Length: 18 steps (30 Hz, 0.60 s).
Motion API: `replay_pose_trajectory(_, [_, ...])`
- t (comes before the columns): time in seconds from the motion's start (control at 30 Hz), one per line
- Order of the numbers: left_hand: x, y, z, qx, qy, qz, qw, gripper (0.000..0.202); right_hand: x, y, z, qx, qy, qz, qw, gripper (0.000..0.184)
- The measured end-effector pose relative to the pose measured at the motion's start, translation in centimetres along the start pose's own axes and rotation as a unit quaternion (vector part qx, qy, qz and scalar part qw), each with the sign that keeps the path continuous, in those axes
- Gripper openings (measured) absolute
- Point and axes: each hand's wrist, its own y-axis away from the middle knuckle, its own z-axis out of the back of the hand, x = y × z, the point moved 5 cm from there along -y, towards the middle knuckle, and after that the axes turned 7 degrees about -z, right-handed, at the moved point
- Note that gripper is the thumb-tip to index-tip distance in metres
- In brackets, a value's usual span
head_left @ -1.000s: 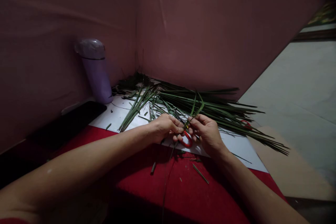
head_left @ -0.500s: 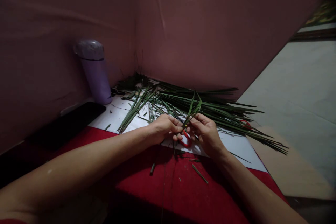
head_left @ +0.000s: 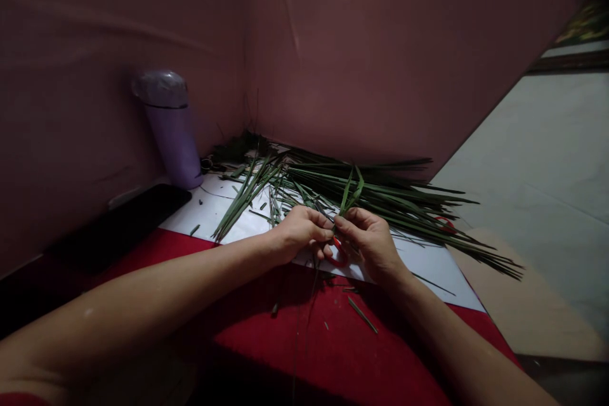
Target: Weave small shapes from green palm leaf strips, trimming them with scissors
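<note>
Both of my hands meet at the front edge of a white sheet (head_left: 428, 269). My left hand (head_left: 307, 231) pinches the lower end of a small bunch of green leaf blades (head_left: 351, 193). Thumb and fingers of my right hand (head_left: 368, 238) close on the same bunch from the right, just above. The blades fan upward from between my fingertips. Right beneath my hands shows the red handle of a pair of scissors (head_left: 340, 254), partly hidden by my fingers. A thin dark strand hangs down below my left hand.
A large pile of long green leaves (head_left: 390, 193) spreads behind my hands to the right. A smaller bundle of cut leaves (head_left: 245, 200) lies left. A purple tumbler (head_left: 174, 139) and a dark flat object (head_left: 118, 225) stand farther left. Leaf scraps (head_left: 362, 315) dot the red cloth (head_left: 333, 355).
My right hand's fingertips have shifted slightly left, closer to my left hand. The leaf bunch has turned a little more upright between them.
</note>
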Motion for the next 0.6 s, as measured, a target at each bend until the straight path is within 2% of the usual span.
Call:
replay_pose_trajectory(0.27, [-0.18,0.29,-0.40,0.005,-0.029,0.010,1.000,0.009,0.10,-0.25,0.72,-0.034,-0.001,0.005,0.999,0.031])
replay_pose_trajectory(0.4, [0.12,0.51,-0.44,-0.013,-0.025,0.052,0.998,0.009,0.10,-0.42,0.84,0.008,-0.023,-0.003,1.000,0.028])
replay_pose_trajectory(0.6, [-0.14,0.37,-0.53,-0.005,-0.031,0.018,0.999,0.013,-0.37,-0.30,0.17,0.058,-0.049,-0.052,0.996,0.026])
